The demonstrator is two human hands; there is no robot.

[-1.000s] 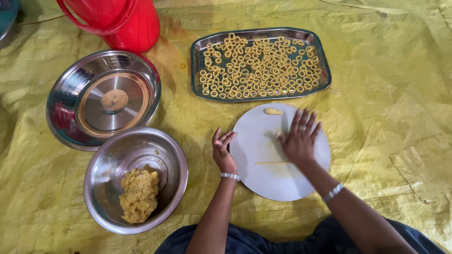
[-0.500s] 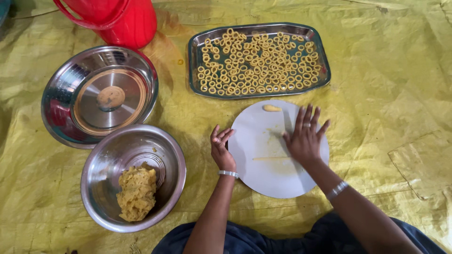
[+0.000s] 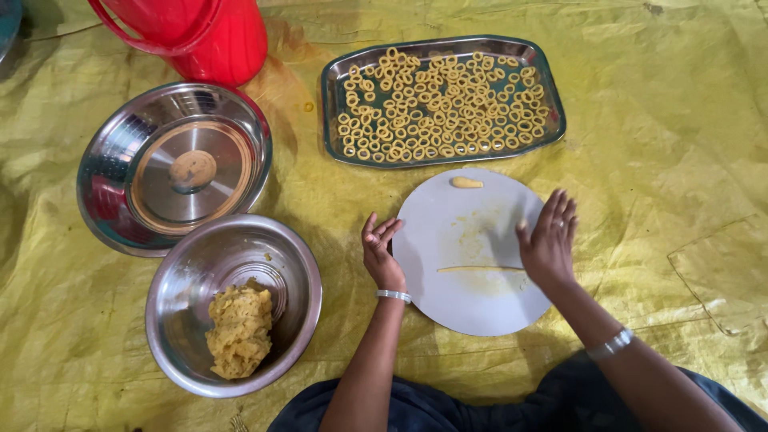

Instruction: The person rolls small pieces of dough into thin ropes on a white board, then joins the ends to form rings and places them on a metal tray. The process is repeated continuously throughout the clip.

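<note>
Change: a moment ago the right hand (image 3: 548, 244) lay flat on the round white board (image 3: 448, 304), its palm over the dough; now it is drawn off to the board's right edge, and a thin dough rope (image 3: 478, 269) lies uncovered where it rolled.
Meaning: by my reading, the rolling stroke is over and the rope is thin enough for the next shaping step.
Dough rope, place: on the lower middle of the board, between the two hands, touching neither.
Dough rope, axis: long axis runs left to right across the view, almost level; one end points toward the left hand (image 3: 382, 254), the other toward the right hand's palm.
Right grip: open, fingers spread and pointing away from the person, holding nothing, over the board's right rim.
Left grip: open, fingers loosely curled upward, empty, at the board's left edge.
Small dough piece (image 3: 466, 182): a short stub near the board's far rim, well apart from the rope.
Steel tray (image 3: 552, 120): beyond the board, filled with small dough rings (image 3: 436, 104).
Steel bowl (image 3: 300, 280): left of the left hand, holding a dough lump (image 3: 238, 330).
Steel lid (image 3: 112, 152): lies beyond the bowl, beside a red bucket (image 3: 208, 36).
Yellow sheet (image 3: 680, 160): it carries everything.
</note>
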